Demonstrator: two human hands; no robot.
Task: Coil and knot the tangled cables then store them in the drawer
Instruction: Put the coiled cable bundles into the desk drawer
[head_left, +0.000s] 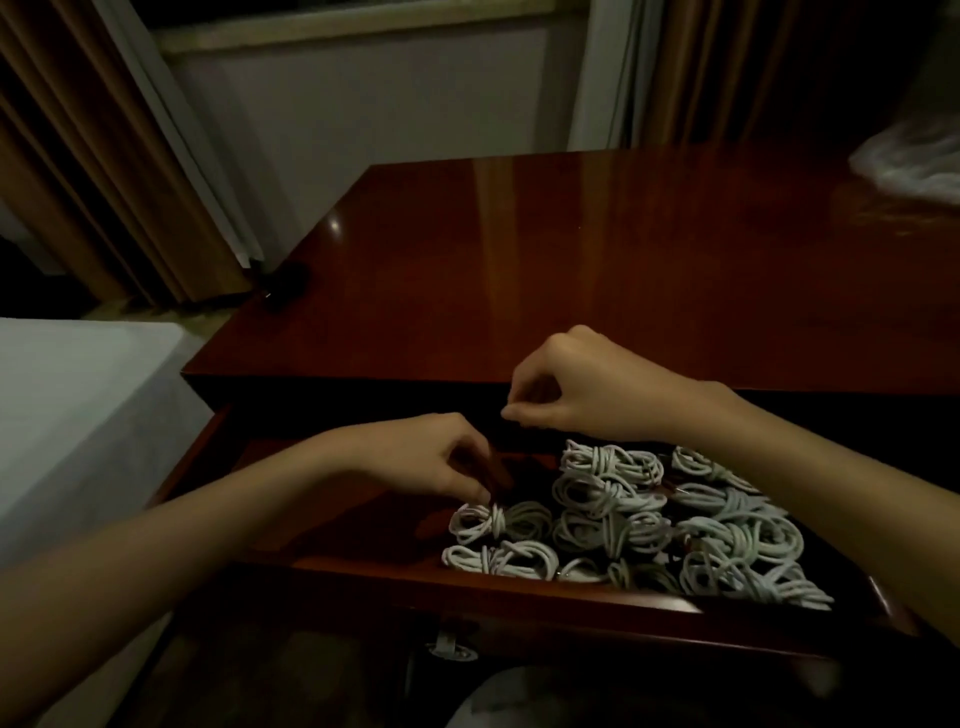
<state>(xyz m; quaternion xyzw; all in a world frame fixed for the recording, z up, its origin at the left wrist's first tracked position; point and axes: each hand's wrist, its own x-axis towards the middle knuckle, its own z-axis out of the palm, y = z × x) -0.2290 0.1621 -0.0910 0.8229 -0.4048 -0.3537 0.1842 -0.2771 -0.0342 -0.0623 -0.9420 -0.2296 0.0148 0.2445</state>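
Left hand (431, 457) reaches into the open drawer (519, 590), fingers curled, fingertips touching the leftmost knotted cable bundle (498, 522); a firm grip cannot be confirmed. Right hand (576, 387) hovers above the drawer's back, fingers curled with thumb and forefinger together; anything pinched is too dim to resolve. Coiled white cables (675, 525) fill the drawer's right half.

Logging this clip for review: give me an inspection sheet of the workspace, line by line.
Surface: glossy dark wooden desk, bare where visible.
Job's things: open drawer holding many knotted white cable bundles.
Clutter: pale blurred heap at far right of the desk.
Grippers: left hand fingertips on the nearest left bundle; right hand curled above the drawer, contents unclear.
Cables: all seen are coiled; none loose.
Surroundings: curtains, white bed at left.
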